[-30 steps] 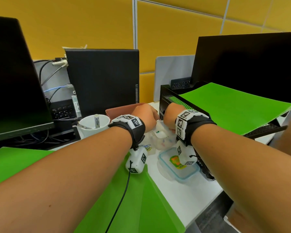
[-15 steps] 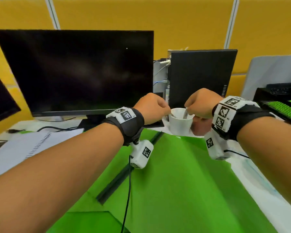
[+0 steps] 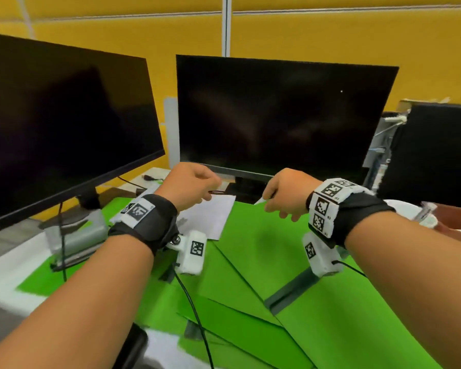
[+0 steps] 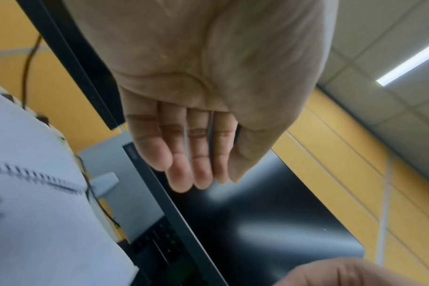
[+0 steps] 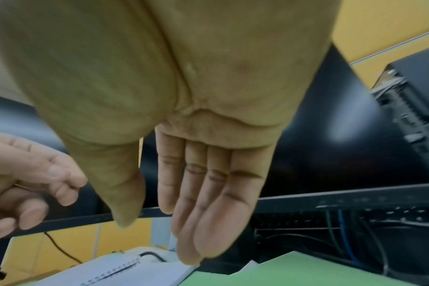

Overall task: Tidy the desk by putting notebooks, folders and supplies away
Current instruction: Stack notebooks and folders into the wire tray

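My left hand [image 3: 197, 185] hovers over the back of the desk and pinches a thin dark clip [image 3: 216, 192]; in the right wrist view the left hand [image 5: 37, 183] has curled fingers. To its right, my right hand [image 3: 280, 198] hangs with straight fingers [image 5: 196, 203] and nothing between them. A small white tip [image 3: 261, 200] shows beside its thumb, and I cannot tell if they touch. Below both hands lie several green folders [image 3: 264, 249] and an open white spiral notebook [image 3: 210, 217].
Two dark monitors [image 3: 277, 115] [image 3: 51, 123] stand close behind the hands. A black computer tower [image 3: 437, 150] and a white cup [image 3: 402, 206] are at the right edge. A black folder spine [image 3: 290, 291] lies across the green folders. Cables run along the left.
The view has swung left from the mesh tray and the cup to the monitors. Both hands left the cup and now hover above the notebook and folders.
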The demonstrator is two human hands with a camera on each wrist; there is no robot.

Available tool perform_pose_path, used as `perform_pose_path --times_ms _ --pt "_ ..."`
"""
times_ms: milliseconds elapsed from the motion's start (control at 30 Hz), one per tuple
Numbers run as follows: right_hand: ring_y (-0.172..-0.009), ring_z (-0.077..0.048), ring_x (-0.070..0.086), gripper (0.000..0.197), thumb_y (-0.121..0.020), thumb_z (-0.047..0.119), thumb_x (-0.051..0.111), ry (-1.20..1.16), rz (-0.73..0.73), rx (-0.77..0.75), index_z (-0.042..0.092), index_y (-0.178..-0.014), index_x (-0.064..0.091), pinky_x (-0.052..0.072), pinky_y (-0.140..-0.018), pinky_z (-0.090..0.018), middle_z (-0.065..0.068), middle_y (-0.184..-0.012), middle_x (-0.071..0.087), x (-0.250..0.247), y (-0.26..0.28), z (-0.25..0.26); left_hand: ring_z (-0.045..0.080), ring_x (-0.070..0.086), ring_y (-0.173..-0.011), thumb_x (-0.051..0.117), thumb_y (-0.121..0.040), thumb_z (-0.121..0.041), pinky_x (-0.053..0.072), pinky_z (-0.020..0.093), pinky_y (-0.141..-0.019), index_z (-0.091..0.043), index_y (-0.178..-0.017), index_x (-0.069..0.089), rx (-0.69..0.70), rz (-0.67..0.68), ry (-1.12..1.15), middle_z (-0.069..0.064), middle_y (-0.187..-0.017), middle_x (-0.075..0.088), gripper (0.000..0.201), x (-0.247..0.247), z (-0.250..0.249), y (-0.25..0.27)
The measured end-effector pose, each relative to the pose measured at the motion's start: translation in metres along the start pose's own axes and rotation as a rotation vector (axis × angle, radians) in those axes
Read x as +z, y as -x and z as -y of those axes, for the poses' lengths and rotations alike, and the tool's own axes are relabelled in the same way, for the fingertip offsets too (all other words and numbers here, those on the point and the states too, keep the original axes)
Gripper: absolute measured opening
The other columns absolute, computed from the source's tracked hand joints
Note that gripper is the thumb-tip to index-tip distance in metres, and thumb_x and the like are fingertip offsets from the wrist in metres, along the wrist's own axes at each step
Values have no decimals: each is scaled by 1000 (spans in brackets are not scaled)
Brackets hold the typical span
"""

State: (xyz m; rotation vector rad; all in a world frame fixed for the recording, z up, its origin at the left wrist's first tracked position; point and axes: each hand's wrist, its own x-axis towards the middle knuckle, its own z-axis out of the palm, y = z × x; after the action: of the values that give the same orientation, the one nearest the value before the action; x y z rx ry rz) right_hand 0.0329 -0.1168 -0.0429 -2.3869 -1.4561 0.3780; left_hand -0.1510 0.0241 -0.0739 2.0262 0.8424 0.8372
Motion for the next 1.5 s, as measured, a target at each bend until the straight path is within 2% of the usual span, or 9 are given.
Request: perform_pose_path --times_ms 267,433,533,800,933,1033,1267,1400,1500 --pt "-74 -26 74 36 -89 10 70 119 135 -120 -6 -122 68 62 -82 -46 -22 -101 75 66 -38 70 15 71 -67 68 -91 -13 57 30 -66 -13 -88 77 -215 -46 -61 3 -93 77 9 -56 59 6" --pt "-95 -28 73 29 -90 13 71 268 157 -172 9 -119 73 62 -85 -38 -12 -107 76 94 -47 104 20 67 -67 62 -94 -6 55 29 -64 -2 -99 74 -332 7 -41 15 -96 76 14 -66 80 14" --pt "-77 -18 67 21 -90 10 69 325 184 -211 19 -108 73 61 -86 -40 2 -88 68 103 -48 114 20 68 -64 60 -95 -7 53 24 -55 0 -103 72 -354 50 -5 13 -90 73 16 -63 84 18" --pt "-36 1 53 25 -78 6 81 317 221 -192 18 -100 82 51 -47 -16 13 -62 62 116 -47 117 22 69 -62 62 -89 -4 52 24 -55 -1 -97 73 -346 103 59 16 -85 73 14 -54 85 14" --pt "-76 -21 69 22 -83 18 79 423 171 -186 12 -105 78 63 -78 -36 -6 -95 76 130 -49 119 22 64 -56 61 -95 -5 51 23 -47 -3 -93 69 -370 123 122 14 -85 69 9 -53 82 12" --pt "-91 -26 70 24 -87 24 77 446 163 -212 10 -106 76 61 -86 -38 -9 -104 75 131 -49 118 21 64 -56 60 -95 -4 53 26 -52 -7 -88 68 -363 112 156 12 -83 69 11 -58 80 9" --pt "-83 -33 77 7 -92 5 69 -310 39 -104 6 -85 72 65 -73 -43 -17 -88 78 108 -55 121 22 72 -70 70 -88 -5 60 29 -69 -6 -98 75 -303 144 240 12 -89 76 11 -60 74 10" --pt "-63 -22 71 6 -92 9 73 -423 -27 -122 4 -93 71 62 -65 -31 -15 -81 77 102 -51 130 23 70 -75 73 -89 -8 60 34 -80 0 -101 75 -279 97 278 22 -93 76 14 -61 76 7" --pt "-65 -20 71 11 -91 8 75 -500 -34 -143 -1 -96 72 65 -73 -36 -17 -79 76 104 -52 129 26 69 -80 69 -90 -2 60 36 -85 2 -99 75 -277 87 293 29 -94 74 12 -64 78 7"
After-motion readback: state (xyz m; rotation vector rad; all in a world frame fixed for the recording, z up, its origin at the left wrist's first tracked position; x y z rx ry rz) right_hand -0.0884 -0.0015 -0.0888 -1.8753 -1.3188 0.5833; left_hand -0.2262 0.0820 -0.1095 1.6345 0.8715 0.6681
